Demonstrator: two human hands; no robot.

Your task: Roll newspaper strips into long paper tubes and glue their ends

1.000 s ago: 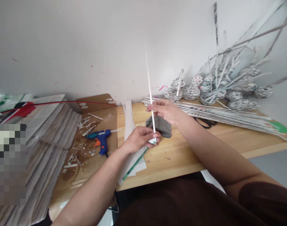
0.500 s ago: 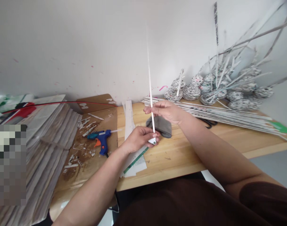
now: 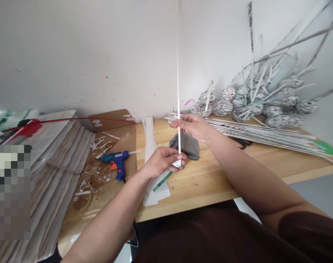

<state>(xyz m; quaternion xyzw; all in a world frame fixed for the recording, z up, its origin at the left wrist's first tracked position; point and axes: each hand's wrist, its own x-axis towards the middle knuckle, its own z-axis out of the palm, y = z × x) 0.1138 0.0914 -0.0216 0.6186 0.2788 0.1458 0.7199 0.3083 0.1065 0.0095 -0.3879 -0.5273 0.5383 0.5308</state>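
Observation:
A thin white paper tube [image 3: 178,95] stands nearly upright in front of me, its top fading against the wall. My left hand [image 3: 166,160] pinches its lower end, where a paper strip with a green edge [image 3: 162,182] trails down to the table. Higher up, my right hand [image 3: 192,127] has its thumb and fingers closed around the tube. Behind the tube lies a grey folded cloth or knitted cap [image 3: 192,146]. Flat white paper strips [image 3: 150,137] lie beneath and beyond my left hand.
Left stand a blue glue gun [image 3: 119,162], paper scraps [image 3: 100,146] and a tall newspaper stack [image 3: 59,164]. A bundle of paper tubes [image 3: 259,135] lies on the right, with black scissor handles [image 3: 245,144] beside it. Woven paper shapes [image 3: 222,106] line the wall.
The tube has swung from a slight left lean to almost vertical. My right hand has shifted slightly right, and the green-edged strip has drawn up toward my left hand.

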